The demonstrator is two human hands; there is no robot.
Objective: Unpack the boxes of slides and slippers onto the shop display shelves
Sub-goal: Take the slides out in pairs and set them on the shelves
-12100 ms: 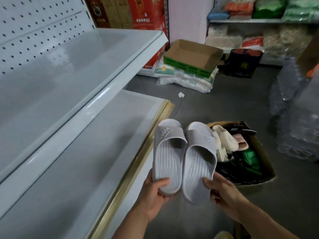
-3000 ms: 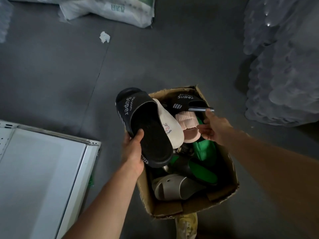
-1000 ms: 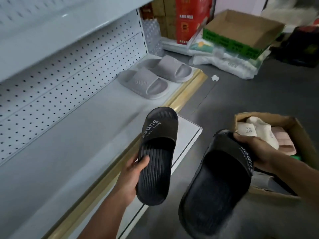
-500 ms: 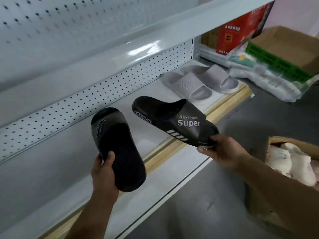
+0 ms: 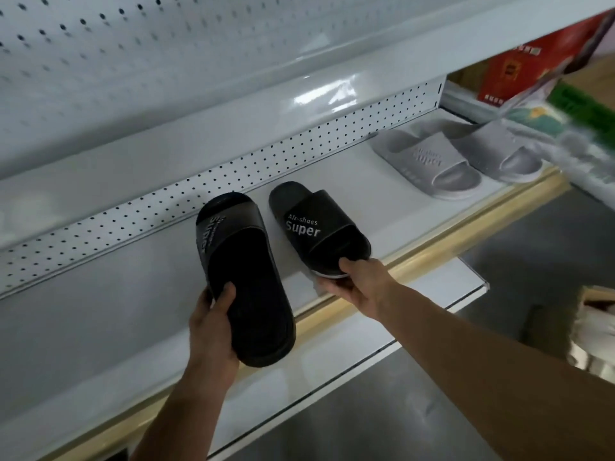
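Observation:
Two black "Super" slides are over the white display shelf (image 5: 100, 314). My left hand (image 5: 213, 324) grips the heel of the left black slide (image 5: 246, 277), which is held tilted above the shelf. My right hand (image 5: 357, 282) pinches the heel of the right black slide (image 5: 316, 227), whose sole sits on or just above the shelf, toe toward the perforated back panel. A pair of grey slides (image 5: 456, 161) stands on the same shelf further right.
An upper shelf (image 5: 233, 104) overhangs the display shelf. A wooden-coloured strip (image 5: 432, 247) edges the shelf front, with a lower white shelf (image 5: 332, 361) below. Red cartons (image 5: 532, 58) and sacks lie at the far right. A cardboard box edge (image 5: 595, 294) shows at right on the grey floor.
The right black slide has turned toe-first toward the back panel and come down to the shelf. The left slide has moved right, closer beside it.

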